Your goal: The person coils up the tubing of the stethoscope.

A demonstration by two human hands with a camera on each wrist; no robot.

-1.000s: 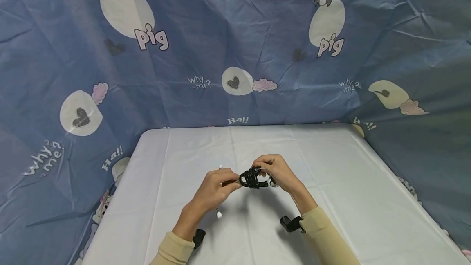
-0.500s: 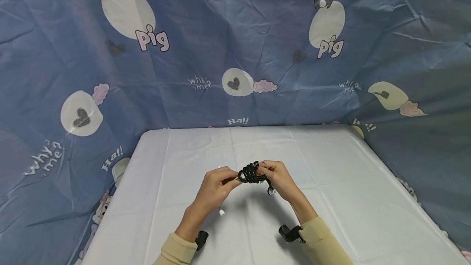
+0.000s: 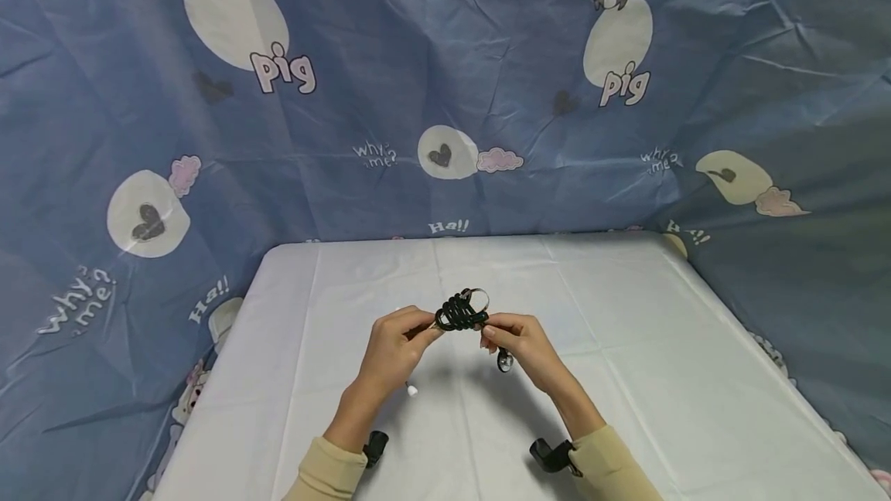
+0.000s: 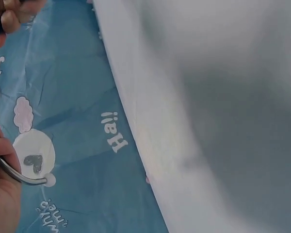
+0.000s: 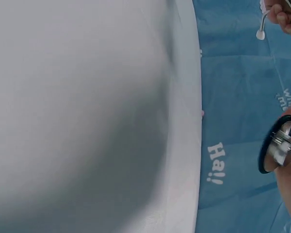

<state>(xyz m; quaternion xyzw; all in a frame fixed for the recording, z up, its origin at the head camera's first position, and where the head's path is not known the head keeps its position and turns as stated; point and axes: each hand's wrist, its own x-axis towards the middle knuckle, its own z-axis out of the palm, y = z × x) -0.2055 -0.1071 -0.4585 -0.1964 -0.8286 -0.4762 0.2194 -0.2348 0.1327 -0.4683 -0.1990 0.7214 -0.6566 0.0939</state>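
A stethoscope (image 3: 461, 312) with its black tubing wound into a tight coil is held up over the white table between both hands. My left hand (image 3: 395, 346) pinches its metal ear tubes (image 4: 24, 178), just left of the coil. One white ear tip (image 3: 412, 390) shows below that hand. At the coil's right end, my right hand (image 3: 530, 345) pinches the tubing between thumb and fingers. The round chest piece (image 5: 281, 145) hangs beneath the right fingers. A thin shiny ring (image 3: 486, 299) stands out above the coil's upper right.
The table (image 3: 592, 277) is covered with a creased white cloth. Behind and beside it hangs a blue patterned curtain (image 3: 348, 199). Black wrist cameras (image 3: 550, 455) sit at both sleeve cuffs.
The coil has moved a little up and left with the left hand. The right hand has shifted from the coil's top to its lower right end, and the thin ring now shows above.
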